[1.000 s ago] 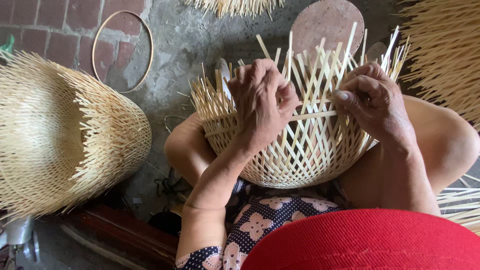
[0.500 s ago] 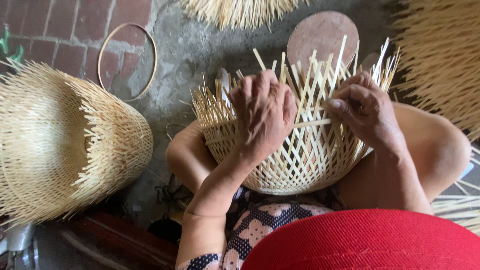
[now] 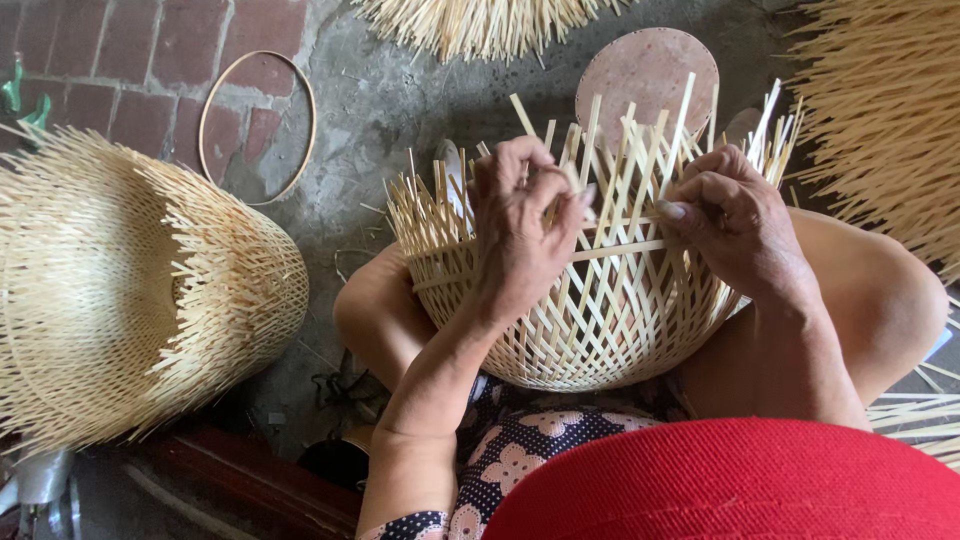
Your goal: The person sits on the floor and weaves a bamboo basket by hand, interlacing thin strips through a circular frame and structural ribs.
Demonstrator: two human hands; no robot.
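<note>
Between the knees, left hand (image 3: 520, 225) fingers and right hand (image 3: 735, 220) fingers pinch strips of the half-woven basket (image 3: 590, 320)

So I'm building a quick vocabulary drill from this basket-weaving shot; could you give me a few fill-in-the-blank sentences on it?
1. The half-woven pale bamboo basket rests between the person's ____.
2. Both the left hand and the right hand grip the basket's loose upright ____.
3. The thin round hoop lies on the ground partly over the ____ paving.
4. The large finished woven basket lies on its ____.

Missing words: knees; strips; brick; side
</note>
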